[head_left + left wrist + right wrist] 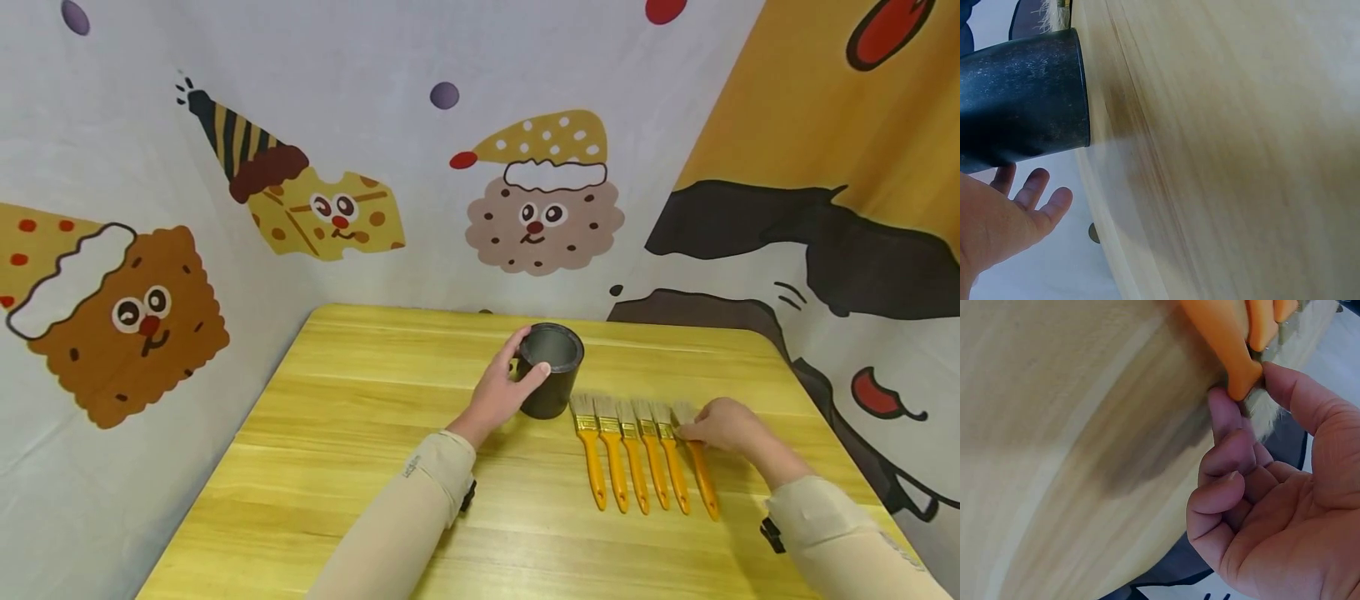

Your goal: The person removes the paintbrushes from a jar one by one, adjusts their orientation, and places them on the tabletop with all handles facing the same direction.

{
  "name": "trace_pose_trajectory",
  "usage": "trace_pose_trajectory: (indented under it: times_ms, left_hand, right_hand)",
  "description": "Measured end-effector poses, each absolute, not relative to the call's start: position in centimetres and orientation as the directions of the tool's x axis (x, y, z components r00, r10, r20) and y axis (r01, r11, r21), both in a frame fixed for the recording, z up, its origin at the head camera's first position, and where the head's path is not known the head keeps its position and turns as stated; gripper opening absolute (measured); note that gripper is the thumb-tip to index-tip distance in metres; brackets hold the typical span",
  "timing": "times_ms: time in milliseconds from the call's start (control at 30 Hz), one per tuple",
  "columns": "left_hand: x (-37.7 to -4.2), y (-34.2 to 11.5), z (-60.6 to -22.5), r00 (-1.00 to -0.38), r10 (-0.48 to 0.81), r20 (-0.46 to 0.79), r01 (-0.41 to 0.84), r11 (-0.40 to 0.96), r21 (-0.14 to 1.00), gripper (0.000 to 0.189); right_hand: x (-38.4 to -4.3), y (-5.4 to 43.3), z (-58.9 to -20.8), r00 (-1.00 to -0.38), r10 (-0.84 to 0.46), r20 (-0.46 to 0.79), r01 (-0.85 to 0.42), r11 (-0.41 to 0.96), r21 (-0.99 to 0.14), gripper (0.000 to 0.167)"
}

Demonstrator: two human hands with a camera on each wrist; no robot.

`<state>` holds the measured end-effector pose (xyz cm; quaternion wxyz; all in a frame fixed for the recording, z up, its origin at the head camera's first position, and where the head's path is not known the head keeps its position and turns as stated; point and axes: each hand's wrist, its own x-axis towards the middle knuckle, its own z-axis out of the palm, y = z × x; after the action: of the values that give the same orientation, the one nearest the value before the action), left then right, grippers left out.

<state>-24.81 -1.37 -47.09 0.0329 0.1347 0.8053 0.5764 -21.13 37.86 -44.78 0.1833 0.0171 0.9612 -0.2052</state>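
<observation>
My left hand [504,385] grips a black cylindrical cup [549,392] near its rim, thumb on the near side and fingers round the left. The cup stands upright on the table; in the left wrist view some fingers [1054,209] hang free below its wall. Several paintbrushes [632,450] with orange handles, gold ferrules and pale bristles lie side by side right of the cup. The rightmost paintbrush [702,479] is pinched at its ferrule between the thumb and fingers of my right hand [727,427]. In the right wrist view that paintbrush's handle [1225,344] slants up and leftward.
The yellow wood-grain table [360,400] ends at a white cloth backdrop [360,100] printed with cartoon food faces. More cartoon-printed cloth with an orange area [795,108] hangs along the right side.
</observation>
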Motion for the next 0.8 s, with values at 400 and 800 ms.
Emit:
trace_pose_trajectory:
  times_ms: [400,800]
  left_hand:
    - [-24.9,-1.3,-47.2,-0.961,0.253,0.11,0.185,0.294,0.938,0.072]
    - [-24.8,-1.3,-47.3,-0.961,0.254,0.109,0.184,0.292,0.939,0.071]
  right_hand:
    - [-20.7,39.1,-45.9,-0.93,-0.051,-0.364,0.126,0.886,-0.447,0.046]
    - [-20.9,39.1,-45.8,-0.924,-0.055,-0.377,0.143,0.868,-0.476,0.043]
